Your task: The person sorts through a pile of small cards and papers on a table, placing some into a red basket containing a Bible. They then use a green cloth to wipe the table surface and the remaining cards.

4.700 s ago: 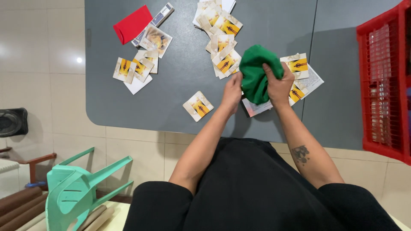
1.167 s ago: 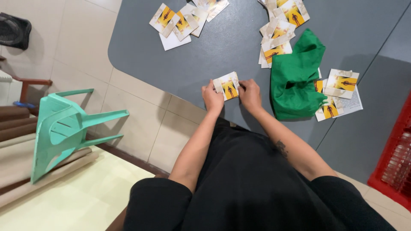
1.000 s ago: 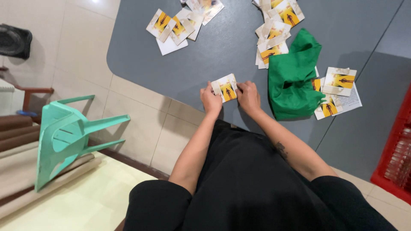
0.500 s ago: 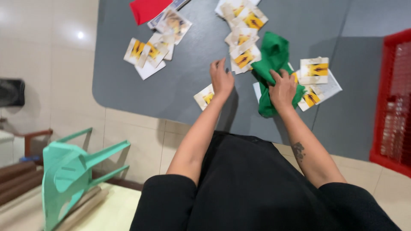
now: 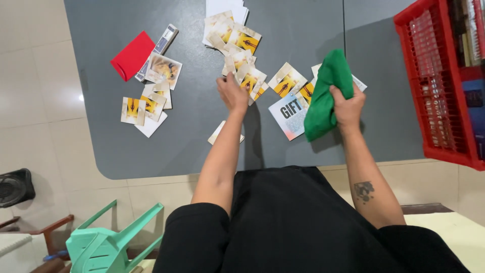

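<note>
Fingers (image 5: 339, 94) clamped on green cloth (image 5: 323, 96), grey table (image 5: 192, 136), tiled floor (image 5: 35, 101), red crate (image 5: 434, 86)

A green fabric bag (image 5: 326, 96), soft and crumpled, hangs bunched in a tall fold over the middle of the grey tabletop, towards its right edge (its lower end drapes onto a larger white card). Small square white-and-yellow cards (image 5: 248, 81) lie fanned in a loose overlapping pile towards the far edge, face up.
</note>
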